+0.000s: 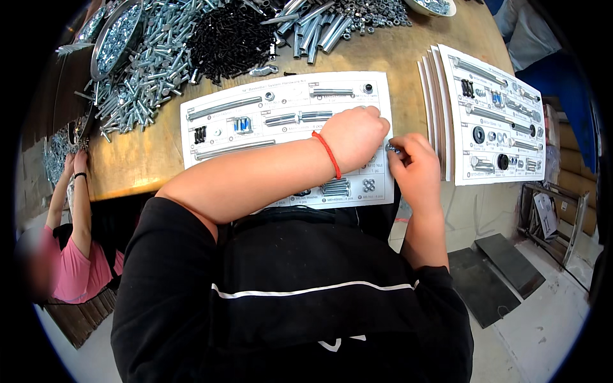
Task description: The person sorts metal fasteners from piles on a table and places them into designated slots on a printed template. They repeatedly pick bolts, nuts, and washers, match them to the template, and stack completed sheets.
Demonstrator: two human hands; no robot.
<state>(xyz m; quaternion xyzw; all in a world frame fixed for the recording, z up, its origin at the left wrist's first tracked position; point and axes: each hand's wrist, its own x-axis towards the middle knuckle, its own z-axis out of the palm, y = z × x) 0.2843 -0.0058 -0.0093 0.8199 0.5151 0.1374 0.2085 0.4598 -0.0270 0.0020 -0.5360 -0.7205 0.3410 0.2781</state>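
A white printed hardware card [381, 96] lies at the table's near edge in front of me, with bolts, nuts and small black parts laid out in its printed fields. My left hand [357, 137] reaches across the upper right of this card, a red cord round its wrist. Its fingers are curled closed, and whatever they hold is hidden. At the card's right edge, my right hand [416, 167] pinches small silver nuts [392, 149] between thumb and fingers. How many nuts it holds is not clear.
Piles of silver bolts [147, 70], black screws [233, 41], metal tubes [319, 32] and loose nuts [383, 13] cover the table's far side. A stack of filled cards [449, 163] stands at the right. Another person in a pink top [83, 271] works at the left.
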